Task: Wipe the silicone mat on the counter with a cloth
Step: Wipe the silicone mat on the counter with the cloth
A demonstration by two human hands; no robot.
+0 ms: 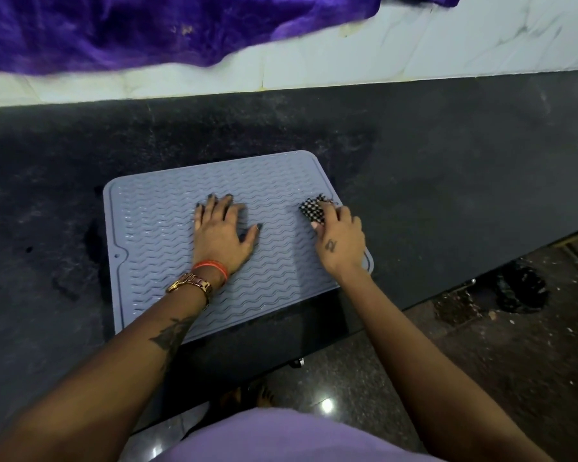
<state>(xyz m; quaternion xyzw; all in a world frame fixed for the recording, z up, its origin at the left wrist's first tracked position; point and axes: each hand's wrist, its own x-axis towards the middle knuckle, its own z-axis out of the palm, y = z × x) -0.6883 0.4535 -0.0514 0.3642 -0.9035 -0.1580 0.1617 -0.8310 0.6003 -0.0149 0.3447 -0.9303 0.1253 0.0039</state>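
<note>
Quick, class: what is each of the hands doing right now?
Left hand: open, fingers spread, pressing flat on the mat.
Right hand: closed, holding the checked cloth on the mat.

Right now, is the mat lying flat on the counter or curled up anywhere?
Flat. The silicone mat lies spread on the counter, visible corners down, left hand pressing it, right hand holding the cloth.

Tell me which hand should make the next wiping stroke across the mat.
Right. The right hand already grips the checked cloth on the mat, while the left hand lies flat mid-mat, likely steadying it.
</note>
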